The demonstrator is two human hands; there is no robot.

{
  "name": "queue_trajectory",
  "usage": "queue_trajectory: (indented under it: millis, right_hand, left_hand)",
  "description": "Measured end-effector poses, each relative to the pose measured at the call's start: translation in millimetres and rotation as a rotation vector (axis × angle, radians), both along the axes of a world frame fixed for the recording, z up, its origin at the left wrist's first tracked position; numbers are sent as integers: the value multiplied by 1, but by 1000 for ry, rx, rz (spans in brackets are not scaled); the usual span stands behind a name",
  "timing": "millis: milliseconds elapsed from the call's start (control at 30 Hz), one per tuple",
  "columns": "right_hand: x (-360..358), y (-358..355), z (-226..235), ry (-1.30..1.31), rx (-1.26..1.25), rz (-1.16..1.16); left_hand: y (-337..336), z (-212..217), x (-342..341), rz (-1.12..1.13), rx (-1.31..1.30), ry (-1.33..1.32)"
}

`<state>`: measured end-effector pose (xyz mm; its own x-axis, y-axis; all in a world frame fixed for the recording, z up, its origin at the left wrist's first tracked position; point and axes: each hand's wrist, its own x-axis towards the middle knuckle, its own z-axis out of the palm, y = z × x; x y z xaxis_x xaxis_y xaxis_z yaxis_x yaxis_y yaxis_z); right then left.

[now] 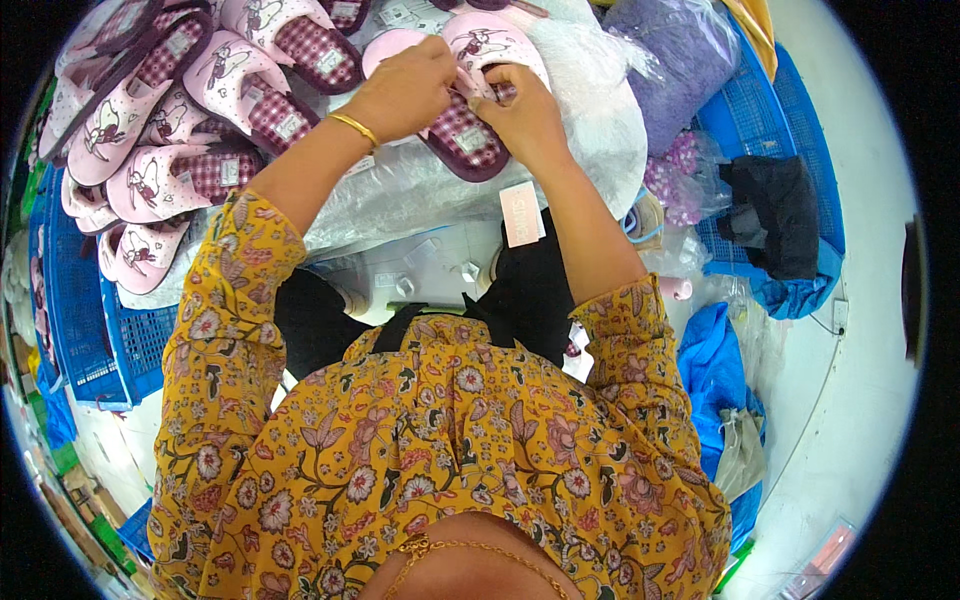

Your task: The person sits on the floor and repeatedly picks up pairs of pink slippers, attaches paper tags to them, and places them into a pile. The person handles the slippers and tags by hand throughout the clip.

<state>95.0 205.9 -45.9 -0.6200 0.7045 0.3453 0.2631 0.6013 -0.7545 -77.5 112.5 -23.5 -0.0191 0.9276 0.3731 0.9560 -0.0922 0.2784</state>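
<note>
A pink slipper (pixel 462 143) with a plum checked insole lies under my two hands at the table's edge, its printed upper pointing away from me. My left hand (pixel 412 88) is closed, its fingertips pinching at the inner edge of the upper. From the other side my right hand (pixel 522 112) grips the same edge, thumb and fingers bent into the opening. Their fingertips almost meet over a narrow pink strip; exactly what is pinched there is partly hidden. Another pink slipper (pixel 388 48) shows partly behind my left hand.
Several matching slippers (pixel 240 85) are heaped at the left on the plastic-covered table (pixel 600 150). A pale pink tag (pixel 520 213) is by my right leg. Blue crates (pixel 85 290) stand left and right. Purple plush (pixel 680 70) in clear plastic and a black cloth (pixel 768 215) are at the right.
</note>
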Motion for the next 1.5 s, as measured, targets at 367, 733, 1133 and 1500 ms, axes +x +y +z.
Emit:
queue_trajectory:
  millis: [367,733,1133,1500]
  right_hand:
    - [116,-40,-13,14,-199,-122]
    - [86,-63,-52,118,-140,-196]
    - [84,-52,-86,490,-872,-140]
    - [95,-42,-69,316,-829,-94]
  left_hand:
    - [-27,39,32,20,361,-64]
    - [-16,-29,16,-15,369,-66]
    - [-39,26,51,55,220,-331]
    - [-33,23,62,118,186,-315]
